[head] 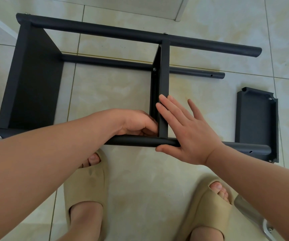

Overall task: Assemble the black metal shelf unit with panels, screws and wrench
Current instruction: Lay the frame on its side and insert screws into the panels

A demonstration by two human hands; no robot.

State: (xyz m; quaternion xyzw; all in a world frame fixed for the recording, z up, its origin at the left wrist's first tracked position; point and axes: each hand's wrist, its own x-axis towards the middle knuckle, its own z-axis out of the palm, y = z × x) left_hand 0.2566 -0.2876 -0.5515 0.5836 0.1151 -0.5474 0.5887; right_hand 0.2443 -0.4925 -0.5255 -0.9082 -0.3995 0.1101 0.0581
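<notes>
The black metal shelf unit lies on its side on the tiled floor, with long round posts (pixel 123 33) running left to right. One panel (pixel 34 80) is fixed at the left end. A middle panel (pixel 163 70) stands between the posts. My left hand (pixel 136 123) is curled at the panel's near corner, where it meets the near post (pixel 140 141); what its fingertips hold is hidden. My right hand (pixel 187 129) lies flat with fingers spread against the panel's right face, its thumb under the near post. A loose third panel (pixel 256 119) rests at the right, against the near post's end.
My two feet in beige slippers (pixel 86 186) stand just in front of the near post. A silver metal object (pixel 255 218) lies on the floor at the lower right. A white board edge (pixel 180 9) is at the top, a white surface at the left.
</notes>
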